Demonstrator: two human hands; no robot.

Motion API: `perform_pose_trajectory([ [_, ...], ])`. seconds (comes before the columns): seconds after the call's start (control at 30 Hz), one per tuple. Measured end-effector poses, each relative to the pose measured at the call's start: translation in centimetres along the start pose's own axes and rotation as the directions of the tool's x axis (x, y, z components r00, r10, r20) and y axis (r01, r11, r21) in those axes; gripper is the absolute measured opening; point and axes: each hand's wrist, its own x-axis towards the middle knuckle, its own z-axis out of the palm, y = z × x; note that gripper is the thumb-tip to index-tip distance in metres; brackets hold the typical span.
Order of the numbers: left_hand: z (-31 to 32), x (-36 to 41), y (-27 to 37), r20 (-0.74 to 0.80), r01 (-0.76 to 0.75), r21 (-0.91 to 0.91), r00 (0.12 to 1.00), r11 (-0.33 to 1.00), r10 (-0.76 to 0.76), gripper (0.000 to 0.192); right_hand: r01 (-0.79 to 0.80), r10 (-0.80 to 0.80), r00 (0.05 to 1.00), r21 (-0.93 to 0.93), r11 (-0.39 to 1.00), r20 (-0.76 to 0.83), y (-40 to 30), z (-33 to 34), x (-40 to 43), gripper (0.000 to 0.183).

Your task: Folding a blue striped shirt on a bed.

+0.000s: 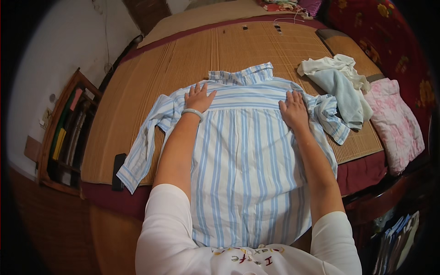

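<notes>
A blue-and-white striped long-sleeved shirt [240, 151] lies back side up on a bamboo mat, its collar pointing away from me and its lower edge close to my body. My left hand [199, 98] rests flat on the shirt's left shoulder area, fingers apart, with a pale bangle at the wrist. On the right shoulder area, my right hand [294, 108] lies palm down. The left sleeve stretches down towards the mat's front edge; the right sleeve is bunched and bent outward. Neither hand grips the cloth.
The bamboo mat [192, 51] covers a bed with a dark red sheet. A black phone [119, 172] lies beside the left cuff. At the right are crumpled white and pale blue garments [340, 89] and a folded pink-and-white cloth [395, 123]. A wooden-framed cabinet [68, 134] stands at the left.
</notes>
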Motion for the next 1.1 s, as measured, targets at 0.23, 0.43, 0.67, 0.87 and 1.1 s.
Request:
perform_pose_trajectory([
  [0.23,-0.3,-4.9,4.0,0.132,-0.19,0.075,0.975,0.979,0.179,0.074,0.007,-0.007,1.0,-0.005,1.0,-0.013,0.7,0.1,-0.2,0.062],
  [0.43,-0.7,-7.5,-1.7,0.036,-0.055,0.066,0.998,0.996,0.052,0.076,0.01,-0.01,1.0,-0.004,1.0,-0.006,0.3,0.3,0.0,0.062],
  [0.67,0.6,-8.5,-2.2,-0.126,-0.012,-0.01,0.992,1.0,0.01,0.075,-0.002,0.002,0.999,-0.013,1.0,0.038,0.1,-0.2,0.5,0.064],
  [0.87,1.4,-8.4,-0.5,-0.198,-0.05,-0.037,0.979,0.998,0.042,0.072,-0.004,0.019,0.996,-0.177,0.984,0.085,2.5,-0.4,1.9,0.06],
  [1.1,2.0,-8.3,-2.5,-0.28,-0.063,-0.013,0.958,0.998,0.057,0.071,0.175,-0.153,0.93,-0.035,0.984,0.335,-13.6,-2.9,2.7,0.043],
])
